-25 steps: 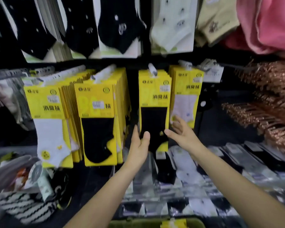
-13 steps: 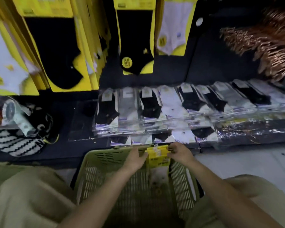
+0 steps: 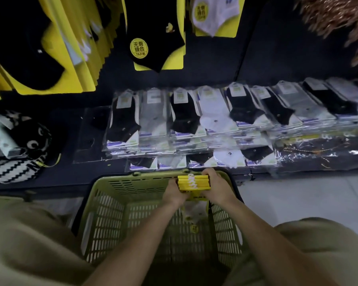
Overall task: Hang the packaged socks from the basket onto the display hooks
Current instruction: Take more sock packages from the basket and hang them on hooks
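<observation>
Hanging along the wall, yellow packs [image 3: 74,79] are already filling the display, so much of the job is looking done. Below, the basket [image 3: 112,205] is sitting between the knees. The left hand [image 3: 175,193] and right hand [image 3: 218,188] are gripping a stack [image 3: 193,182] of packs over its far end, not yet hung.

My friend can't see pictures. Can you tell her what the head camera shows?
A left hand and a right hand grip a stack of yellow sock packs over a green basket. Behind it, plastic-wrapped socks lie in rows on a dark shelf, and more hanging packs show above.
</observation>
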A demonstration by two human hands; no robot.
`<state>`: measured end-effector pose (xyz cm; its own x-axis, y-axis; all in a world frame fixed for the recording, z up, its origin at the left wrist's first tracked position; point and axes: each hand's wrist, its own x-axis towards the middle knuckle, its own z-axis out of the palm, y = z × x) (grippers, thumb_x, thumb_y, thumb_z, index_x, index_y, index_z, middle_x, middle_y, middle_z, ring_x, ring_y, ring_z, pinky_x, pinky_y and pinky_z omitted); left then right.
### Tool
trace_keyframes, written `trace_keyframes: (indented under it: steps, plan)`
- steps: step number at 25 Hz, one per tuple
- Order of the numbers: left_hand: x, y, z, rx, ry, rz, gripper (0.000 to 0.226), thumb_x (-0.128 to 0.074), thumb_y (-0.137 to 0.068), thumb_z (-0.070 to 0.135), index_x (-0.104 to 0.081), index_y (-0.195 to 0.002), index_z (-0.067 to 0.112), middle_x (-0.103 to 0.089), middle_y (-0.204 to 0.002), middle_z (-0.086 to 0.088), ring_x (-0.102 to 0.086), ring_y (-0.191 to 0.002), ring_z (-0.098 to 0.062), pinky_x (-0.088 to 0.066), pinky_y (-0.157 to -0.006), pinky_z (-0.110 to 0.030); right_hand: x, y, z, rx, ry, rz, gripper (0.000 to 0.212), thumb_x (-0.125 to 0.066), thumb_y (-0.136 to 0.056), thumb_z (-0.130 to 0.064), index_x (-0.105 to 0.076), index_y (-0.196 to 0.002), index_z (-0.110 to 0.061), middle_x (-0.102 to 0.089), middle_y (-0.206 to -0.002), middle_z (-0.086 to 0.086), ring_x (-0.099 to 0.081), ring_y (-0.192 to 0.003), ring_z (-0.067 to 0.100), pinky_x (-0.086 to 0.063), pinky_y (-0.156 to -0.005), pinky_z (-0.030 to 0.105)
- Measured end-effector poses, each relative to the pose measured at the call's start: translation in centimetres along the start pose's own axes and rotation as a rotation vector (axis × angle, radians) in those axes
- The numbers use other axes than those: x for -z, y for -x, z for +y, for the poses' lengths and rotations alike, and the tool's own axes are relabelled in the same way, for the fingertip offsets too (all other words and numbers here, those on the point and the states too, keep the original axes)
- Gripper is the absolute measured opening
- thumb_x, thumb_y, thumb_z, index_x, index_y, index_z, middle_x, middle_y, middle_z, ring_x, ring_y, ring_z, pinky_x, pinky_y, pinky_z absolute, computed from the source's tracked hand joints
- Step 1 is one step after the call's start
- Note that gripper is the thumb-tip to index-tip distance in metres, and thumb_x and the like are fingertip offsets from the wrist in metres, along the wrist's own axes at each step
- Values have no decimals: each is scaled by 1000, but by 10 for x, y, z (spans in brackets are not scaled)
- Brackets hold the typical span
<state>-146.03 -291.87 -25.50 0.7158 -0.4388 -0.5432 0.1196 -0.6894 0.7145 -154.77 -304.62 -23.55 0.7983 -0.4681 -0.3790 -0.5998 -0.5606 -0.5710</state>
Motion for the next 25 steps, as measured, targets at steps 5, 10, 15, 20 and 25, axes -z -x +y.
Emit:
trace_keyframes:
  steps: [5,10,15,20,25]
  plan:
    - [14,9,-4,-27,-54,-68,57,-77,-73,11,-51,-124,12,-62,-122,-8,-57,-105,-17,-44,-91,-25,5,-1,-3,0,131,-63,51,-77,-69,-33,-52,-112,-20,-57,-113,4,-53,-106,23,-47,-84,36]
    - [59,33,8,-142,77,-122,65,-74,-78,21,-40,-132,13,-51,-120,3,-48,-109,-11,-38,-90,-21,25,12,-29,51,-258,-139,58,-77,-74,-22,-45,-122,-17,-52,-111,4,-54,-105,21,-46,-86,32]
    - [98,63,34,-263,330,-112,52,-71,-82,17,-41,-124,14,-59,-112,-2,-59,-98,-13,-51,-79,-17,46,38,-79,79,-649,-4,54,-74,-76,-4,-40,-118,-11,-53,-110,6,-58,-95,16,-53,-74,25]
    - [122,79,62,-322,496,-132,43,-71,-80,19,-55,-120,12,-69,-109,-7,-68,-95,-18,-56,-82,-31,67,52,-129,95,-729,190,36,-78,-72,-9,-44,-81,-15,-54,-86,2,-56,-63,10,-53,-51,19]
    - [155,86,101,-444,534,-122,33,-72,-78,12,-58,-105,22,-74,-87,7,-71,-82,-11,-58,-69,-28,119,56,-163,167,-705,316,27,-80,-71,-17,-53,-76,-17,-61,-85,5,-60,-62,12,-51,-53,20]
